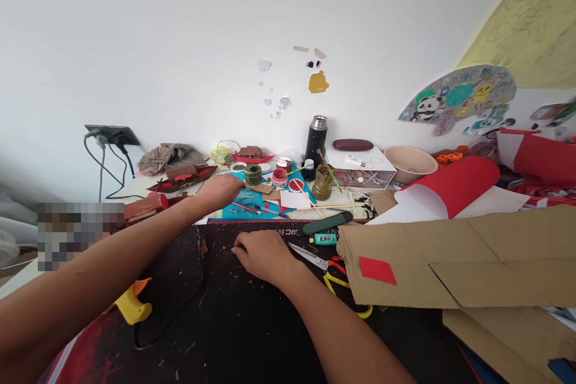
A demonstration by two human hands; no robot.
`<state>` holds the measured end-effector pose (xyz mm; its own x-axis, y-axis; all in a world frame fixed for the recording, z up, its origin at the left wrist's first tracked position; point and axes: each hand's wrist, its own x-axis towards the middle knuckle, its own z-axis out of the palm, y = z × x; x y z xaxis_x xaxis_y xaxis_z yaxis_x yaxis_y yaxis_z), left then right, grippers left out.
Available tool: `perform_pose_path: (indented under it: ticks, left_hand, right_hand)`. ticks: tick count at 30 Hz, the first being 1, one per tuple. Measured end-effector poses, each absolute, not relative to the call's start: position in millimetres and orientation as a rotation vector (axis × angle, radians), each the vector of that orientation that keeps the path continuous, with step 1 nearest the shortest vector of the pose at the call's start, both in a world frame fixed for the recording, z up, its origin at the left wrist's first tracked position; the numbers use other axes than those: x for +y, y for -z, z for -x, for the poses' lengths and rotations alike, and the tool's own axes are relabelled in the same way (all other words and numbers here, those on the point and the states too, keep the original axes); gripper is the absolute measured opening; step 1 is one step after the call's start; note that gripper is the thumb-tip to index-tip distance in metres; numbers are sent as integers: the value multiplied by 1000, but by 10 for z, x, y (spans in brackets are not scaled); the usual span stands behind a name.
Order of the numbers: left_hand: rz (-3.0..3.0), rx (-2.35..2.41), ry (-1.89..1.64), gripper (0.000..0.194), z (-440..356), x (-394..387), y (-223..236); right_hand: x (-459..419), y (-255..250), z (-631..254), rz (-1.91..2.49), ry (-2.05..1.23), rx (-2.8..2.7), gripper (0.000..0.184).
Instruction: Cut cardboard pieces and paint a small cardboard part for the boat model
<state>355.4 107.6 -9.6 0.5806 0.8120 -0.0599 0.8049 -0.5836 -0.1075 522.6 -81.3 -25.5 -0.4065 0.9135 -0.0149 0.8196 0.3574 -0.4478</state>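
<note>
My left hand (219,193) reaches across the back of the table, its fingers drawn together beside an open jar of green paint (253,176). A small brown cardboard piece (261,188) lies right by its fingertips; whether they touch it, I cannot tell. Over the black mat (234,324), my right hand (263,255) is curled with its fingers closed, and anything in them is hidden. Right of it lie open scissors (317,261) with red and yellow handles, a green-handled cutter (327,223) and a small teal packet (324,239).
A yellow glue gun (135,305) with its cord lies at left. Model boats (189,177), a red paint jar (279,178), a murky water jar with brush (323,185) and a black flask (316,144) stand behind. Large cardboard (486,252) and rolled red paper (463,186) cover the right.
</note>
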Motion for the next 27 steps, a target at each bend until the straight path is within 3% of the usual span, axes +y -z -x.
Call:
perform_pose_path:
  ticks: [8, 16, 19, 24, 27]
  left_hand:
    - [2675, -1501, -14, 36, -3312, 867, -307]
    - [2594, -1730, 55, 40, -2468, 210, -729]
    - [2639, -1757, 42, 49, -1996, -69, -701]
    - [2829, -1425, 9, 35, -1409, -578, -398]
    - [2829, -1300, 14, 46, -1374, -888, -170]
  right_hand:
    - [-814, 239, -5224, 1562, -589, -2386, 26]
    - [-802, 285, -5222, 1573, -612, -2370, 25]
    - [-799, 294, -5219, 1581, -614, -2356, 24]
    - [-795, 321, -5215, 1595, -607, -2339, 22]
    - [-791, 336, -5215, 1599, -599, -2333, 22]
